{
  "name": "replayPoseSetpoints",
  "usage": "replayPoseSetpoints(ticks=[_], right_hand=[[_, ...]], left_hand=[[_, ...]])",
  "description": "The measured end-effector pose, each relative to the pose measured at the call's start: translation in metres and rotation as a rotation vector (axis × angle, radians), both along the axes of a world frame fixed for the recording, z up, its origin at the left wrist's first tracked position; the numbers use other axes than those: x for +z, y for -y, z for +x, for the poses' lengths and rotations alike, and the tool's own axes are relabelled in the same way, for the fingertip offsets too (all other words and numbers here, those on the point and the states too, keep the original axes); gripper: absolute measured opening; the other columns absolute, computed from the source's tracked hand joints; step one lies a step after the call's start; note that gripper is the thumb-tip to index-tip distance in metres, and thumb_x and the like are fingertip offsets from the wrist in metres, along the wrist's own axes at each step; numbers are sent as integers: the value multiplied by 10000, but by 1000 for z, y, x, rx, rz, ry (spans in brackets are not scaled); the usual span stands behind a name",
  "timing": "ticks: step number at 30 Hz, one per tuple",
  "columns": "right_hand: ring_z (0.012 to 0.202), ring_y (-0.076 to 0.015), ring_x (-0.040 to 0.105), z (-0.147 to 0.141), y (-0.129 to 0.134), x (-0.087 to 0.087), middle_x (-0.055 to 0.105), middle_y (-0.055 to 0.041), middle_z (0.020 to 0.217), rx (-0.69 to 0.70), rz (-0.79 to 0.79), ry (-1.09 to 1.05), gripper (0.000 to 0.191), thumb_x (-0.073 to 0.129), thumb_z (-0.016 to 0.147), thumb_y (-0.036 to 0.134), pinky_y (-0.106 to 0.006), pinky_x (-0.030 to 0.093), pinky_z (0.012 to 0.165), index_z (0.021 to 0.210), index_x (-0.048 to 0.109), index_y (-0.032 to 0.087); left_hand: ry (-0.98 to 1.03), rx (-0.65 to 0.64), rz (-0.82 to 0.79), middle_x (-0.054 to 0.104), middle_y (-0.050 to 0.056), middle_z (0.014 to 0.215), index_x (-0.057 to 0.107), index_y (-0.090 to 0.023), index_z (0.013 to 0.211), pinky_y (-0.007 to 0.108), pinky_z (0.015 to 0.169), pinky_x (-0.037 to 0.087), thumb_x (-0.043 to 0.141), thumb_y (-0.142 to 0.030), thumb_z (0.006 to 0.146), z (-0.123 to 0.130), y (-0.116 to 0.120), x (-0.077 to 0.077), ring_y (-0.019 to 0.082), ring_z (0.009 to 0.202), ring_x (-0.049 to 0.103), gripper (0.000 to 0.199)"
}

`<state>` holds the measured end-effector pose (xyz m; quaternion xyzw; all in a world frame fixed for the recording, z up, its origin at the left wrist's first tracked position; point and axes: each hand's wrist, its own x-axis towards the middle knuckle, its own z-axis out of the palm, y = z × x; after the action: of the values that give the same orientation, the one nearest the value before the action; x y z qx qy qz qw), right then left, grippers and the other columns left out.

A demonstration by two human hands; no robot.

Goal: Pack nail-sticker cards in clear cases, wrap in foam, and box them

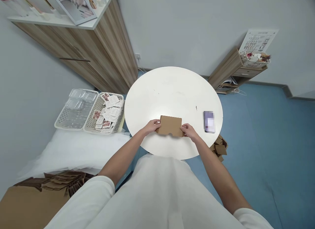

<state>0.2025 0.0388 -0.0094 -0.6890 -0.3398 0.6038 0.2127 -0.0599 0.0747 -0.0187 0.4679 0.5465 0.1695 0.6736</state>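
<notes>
A small brown cardboard box lies near the front edge of the round white table. My left hand grips its left side, with the fingers at the edge. On the opposite side, my right hand holds the box by its right edge. The lid looks flat, with a small notch at the near edge. What is inside the box is hidden. A purple item, partly blurred, lies on the table to the right of my right hand.
Left of the table are a basket of printed cards and a basket of clear plastic cases. White sheets and a large carton are nearer. Brown cardboard pieces sit below the table's right edge.
</notes>
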Motion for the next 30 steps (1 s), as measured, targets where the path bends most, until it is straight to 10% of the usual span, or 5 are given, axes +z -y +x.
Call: replayPoseSetpoints(ticks=[13,30], right_hand=[[660,-166,508,-10,19,-27,552,12,682,83,129,484,205,535,686,421,-287,343,562,716,417,256],[982,-220,501,-15,40,-28,554,-59,1016,113,374,455,225,440,752,366,-355,390,820,932,493,241]], left_hand=[[-545,-73,188,575,75,1063,367,-197,1226,301,756,396,555,-394,689,12,21,-24,230,955,541,602],[-591,-179,542,438,79,1290,306,-229,1315,386,982,298,372,-295,829,12,46,-20,236,1210,373,494]])
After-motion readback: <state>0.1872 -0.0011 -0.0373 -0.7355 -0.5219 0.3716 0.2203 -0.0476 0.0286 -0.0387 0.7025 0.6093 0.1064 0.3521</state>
